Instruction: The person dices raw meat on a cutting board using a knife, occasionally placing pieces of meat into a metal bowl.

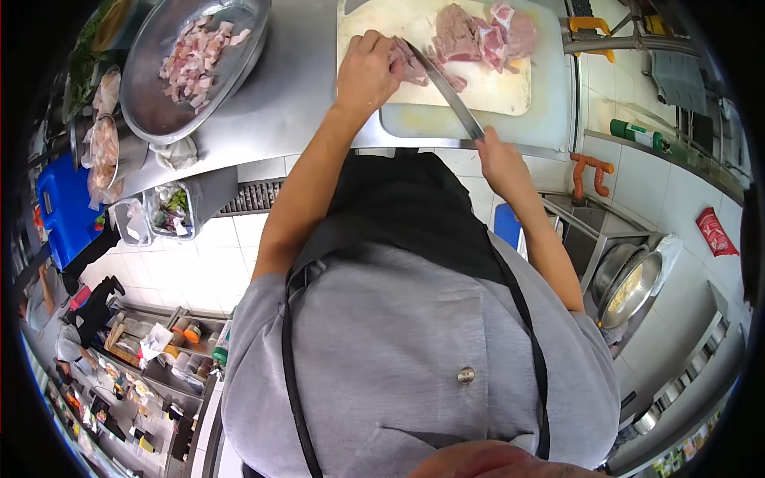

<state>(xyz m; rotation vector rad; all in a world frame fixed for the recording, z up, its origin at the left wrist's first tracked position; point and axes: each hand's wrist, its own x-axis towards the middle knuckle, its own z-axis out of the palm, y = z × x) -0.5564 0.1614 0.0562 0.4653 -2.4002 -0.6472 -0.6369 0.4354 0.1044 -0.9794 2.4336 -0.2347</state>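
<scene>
My right hand (504, 163) is wrapped round the handle of a long knife (453, 97), whose blade slants up and left over the white cutting board (486, 97). The blade's far end lies against a piece of raw meat (411, 64). With curled fingers, my left hand (368, 70) presses on that same piece from its left side. Larger chunks of raw meat (470, 38) rest farther back on the board, to the right of the blade. The fingertips of my left hand are partly hidden.
On the left of the steel counter (299, 72), a big metal bowl (143, 107) holds diced meat (199, 60). Bagged food (103, 151) stands beyond it. Below are a bin with scraps (170, 209) and a blue container (68, 207). Other people (76, 342) stand far left.
</scene>
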